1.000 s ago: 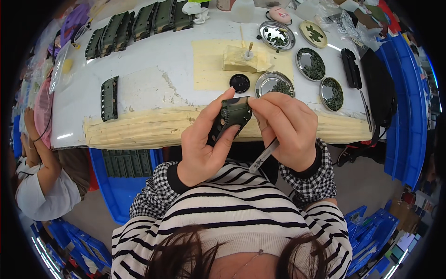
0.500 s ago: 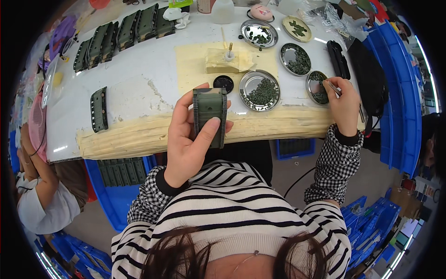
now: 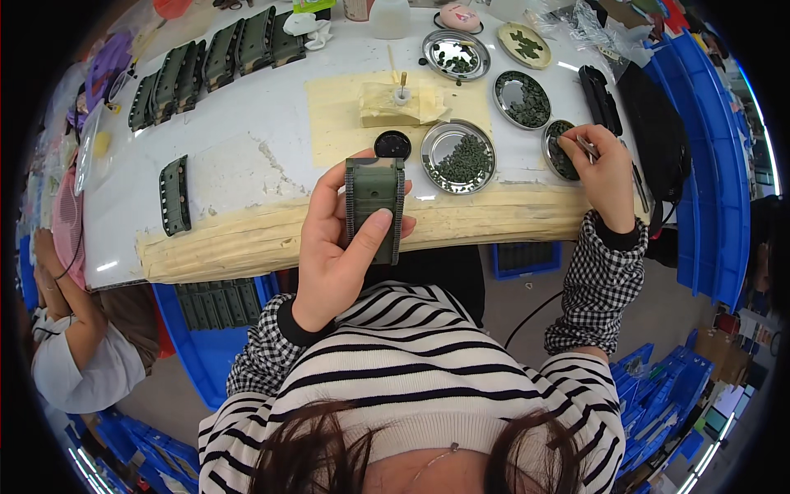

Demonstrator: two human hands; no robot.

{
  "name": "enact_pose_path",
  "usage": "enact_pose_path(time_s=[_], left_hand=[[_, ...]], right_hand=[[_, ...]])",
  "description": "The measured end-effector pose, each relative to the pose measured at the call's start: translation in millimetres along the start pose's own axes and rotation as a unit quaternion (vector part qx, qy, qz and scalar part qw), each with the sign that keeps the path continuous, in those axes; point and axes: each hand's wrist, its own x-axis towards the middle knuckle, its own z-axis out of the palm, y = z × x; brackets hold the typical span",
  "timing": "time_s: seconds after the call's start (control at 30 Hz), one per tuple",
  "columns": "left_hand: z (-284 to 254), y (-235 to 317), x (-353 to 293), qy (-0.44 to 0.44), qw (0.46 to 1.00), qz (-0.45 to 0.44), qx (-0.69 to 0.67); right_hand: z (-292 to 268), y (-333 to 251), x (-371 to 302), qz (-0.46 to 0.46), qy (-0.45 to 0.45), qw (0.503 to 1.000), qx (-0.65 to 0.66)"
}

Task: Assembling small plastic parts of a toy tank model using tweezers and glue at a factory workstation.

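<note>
Dark green, the curved part (image 3: 375,188) is gripped between thumb and fingers of the left hand (image 3: 333,255) at the table's (image 3: 115,218) padded edge (image 3: 222,235), seemingly midway. Sideways room lies toward a lone part (image 3: 174,196). The right hand (image 3: 607,177), metal tool (image 3: 587,148) tucked in, pinches into a small dish (image 3: 546,156), catch hidden. Beyond, similar parts (image 3: 222,58) lie lined up; whether finished, I cannot tell.

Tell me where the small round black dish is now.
In the head view, the black dish sits at upper centre on the table, just beyond the green piece in the left hand and left of a metal dish.
</note>
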Motion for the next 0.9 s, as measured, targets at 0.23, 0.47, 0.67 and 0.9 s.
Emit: enact_pose_path(time_s=[0.23, 0.47, 0.67, 0.9], left_hand=[[-1, 4, -3, 0.004, 1.000, -0.009, -0.003], [-1, 3, -3, -0.013, 1.000, 0.007, -0.009], [0, -3, -4, -0.005, 0.998, 0.067, 0.002], [-3, -7, -5, -0.012, 0.997, 0.069, 0.041]], right_hand=[[-1, -2, 5, 0.016, -0.043, 0.999, -0.028], [2, 3, 1, -0.011, -0.026, 0.999, -0.035], [-1, -6, 1, 0.006, 0.013, 1.000, 0.019], [-3, -6, -10, 0.028, 0.053, 0.996, 0.061]])
